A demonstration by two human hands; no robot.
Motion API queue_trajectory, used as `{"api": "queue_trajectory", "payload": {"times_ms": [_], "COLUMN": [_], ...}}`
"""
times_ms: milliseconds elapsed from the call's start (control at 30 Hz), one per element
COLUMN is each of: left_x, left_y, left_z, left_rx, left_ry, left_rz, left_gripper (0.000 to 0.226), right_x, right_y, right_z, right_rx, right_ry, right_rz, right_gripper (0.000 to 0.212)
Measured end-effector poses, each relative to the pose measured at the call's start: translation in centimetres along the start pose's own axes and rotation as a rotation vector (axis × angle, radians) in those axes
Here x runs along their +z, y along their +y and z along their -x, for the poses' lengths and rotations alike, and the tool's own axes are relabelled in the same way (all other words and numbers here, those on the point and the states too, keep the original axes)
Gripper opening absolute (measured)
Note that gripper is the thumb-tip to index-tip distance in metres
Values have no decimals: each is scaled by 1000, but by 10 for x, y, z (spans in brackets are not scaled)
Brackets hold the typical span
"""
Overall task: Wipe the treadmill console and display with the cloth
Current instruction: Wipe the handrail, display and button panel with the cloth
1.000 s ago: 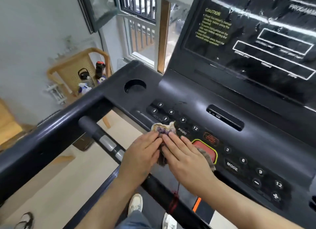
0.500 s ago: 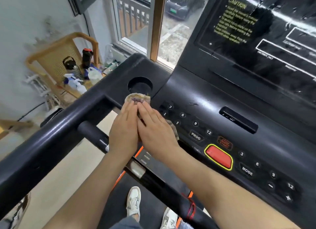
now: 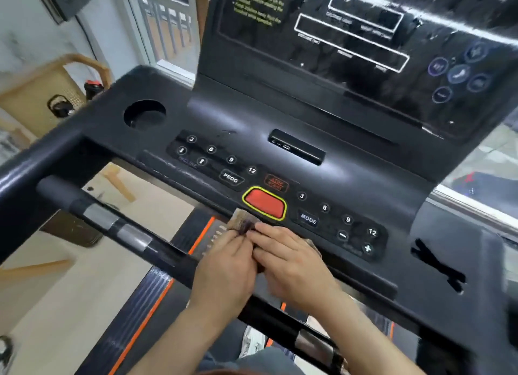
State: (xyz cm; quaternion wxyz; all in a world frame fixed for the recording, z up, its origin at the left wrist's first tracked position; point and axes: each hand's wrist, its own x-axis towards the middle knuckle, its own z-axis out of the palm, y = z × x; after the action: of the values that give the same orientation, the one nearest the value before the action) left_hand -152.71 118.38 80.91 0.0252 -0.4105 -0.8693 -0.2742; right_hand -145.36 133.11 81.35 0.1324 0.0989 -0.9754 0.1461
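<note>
Hands side by side at the near edge of the console (image 3: 350, 178), just below the red stop button (image 3: 265, 203). Left hand (image 3: 224, 273) and right hand (image 3: 294, 268) both lie palm-down, fingers curled loosely over the cloth (image 3: 243, 224), pressing it flat rather than pinching it. Only a crumpled tan-and-purple corner shows past the fingertips; the rest is hidden under the palms. Step in hand, by my reading: wiping the lower button strip, mid-pass near the centre. Right-side keys around MODE (image 3: 308, 219) look not yet covered, and the display (image 3: 322, 38) above appears streaked and smeared. Next move likely calls for sliding the cloth right along the keys, light pressure so no button trips, then reaching up to the screen.
</note>
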Motion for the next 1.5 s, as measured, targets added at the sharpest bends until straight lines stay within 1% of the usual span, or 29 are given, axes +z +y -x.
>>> {"api": "queue_trajectory", "payload": {"times_ms": [67, 133, 200, 300, 400, 467, 533, 600, 633, 700, 800, 867, 967, 1033, 1100, 1200, 1300, 1400, 1500], "left_x": [6, 10, 19, 34, 48, 56, 63, 68, 71, 77, 82, 85, 83, 79, 74, 67, 74, 88, 99], "left_y": [23, 46, 68, 97, 124, 140, 151, 157, 160, 165, 172, 175, 176, 170, 162, 155, 155, 165, 176], "left_z": [2, 0, -3, -4, -1, -7, -19, -34, -43, -64, -98, -112, -115, -106, -86, -63, -73, -97, -125], "left_rx": [-6, 59, 148, 227, 313, 323, 319, 323, 327, 343, 310, 269, 258, 265, 283, 320, 319, 295, 301], "left_ry": [97, 152, 144, 80, -42, -87, -133, -167, -187, -216, -245, -267, -317, -347, -321, -278, -243, -217, -201], "left_rz": [-3, -29, -24, 18, 27, 8, -18, -45, -64, -92, -122, -148, -206, -217, -204, -170, -161, -139, -121], "left_gripper": [21, 19, 18, 23, 39, 44, 48, 51, 53, 57, 63, 66, 71, 73, 71, 63, 62, 65, 67], "right_x": [-11, -24, -37, -53, -63, -69, -73, -75, -73, -69, -72, -81, -91, -90, -86, -82, -84, -91, -110], "right_y": [4, 8, 12, 14, 9, 8, 8, 6, 4, 8, 51, 87, 114, 108, 92, 61, 71, 100, 129], "right_z": [24, 50, 77, 112, 142, 154, 157, 153, 151, 145, 132, 121, 110, 111, 120, 136, 134, 115, 90], "right_rx": [47, 114, 184, 301, 546, 662, 801, 884, 886, 882, 886, 901, 959, 941, 929, 928, 911, 995, 1070], "right_ry": [55, 133, 222, 344, 416, 485, 549, 571, 559, 527, 515, 518, 568, 574, 567, 535, 560, 649, 760], "right_rz": [-41, -66, -53, 31, 154, 106, 33, 38, 51, 55, 101, 86, 90, 144, 104, 68, 44, -38, -129], "right_gripper": [43, 41, 36, 38, 32, 35, 42, 39, 37, 38, 37, 36, 37, 40, 43, 57, 63, 57, 41]}}
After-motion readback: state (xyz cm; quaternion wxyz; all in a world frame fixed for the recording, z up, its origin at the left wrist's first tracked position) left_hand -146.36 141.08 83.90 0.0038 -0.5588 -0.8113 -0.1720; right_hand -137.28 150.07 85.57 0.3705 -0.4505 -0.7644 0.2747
